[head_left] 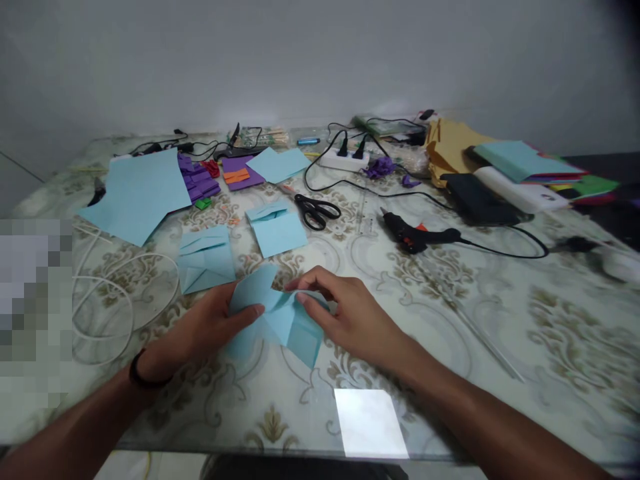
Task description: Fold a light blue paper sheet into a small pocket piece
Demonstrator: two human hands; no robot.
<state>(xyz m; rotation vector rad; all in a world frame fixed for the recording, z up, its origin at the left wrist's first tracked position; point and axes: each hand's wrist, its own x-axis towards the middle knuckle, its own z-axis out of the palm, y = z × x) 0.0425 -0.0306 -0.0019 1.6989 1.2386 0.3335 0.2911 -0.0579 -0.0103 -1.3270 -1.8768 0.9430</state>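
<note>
A light blue folded paper (278, 319) is held between both hands above the patterned table. My left hand (213, 317) grips its left side, thumb on top. My right hand (345, 307) pinches the upper right part between thumb and fingers. Two other folded light blue papers lie just beyond: one (206, 259) behind my left hand, another (277, 230) farther back. Black-handled scissors (317, 210) rest beside the farther one.
A hot glue gun (417, 233) lies right of centre with its cable. Behind are a power strip (345, 159), large blue sheets (145, 190), purple paper (200, 177) and paper stacks (530, 162). A coiled white cord (133, 313) lies left; clear sticks (470, 320) lie right.
</note>
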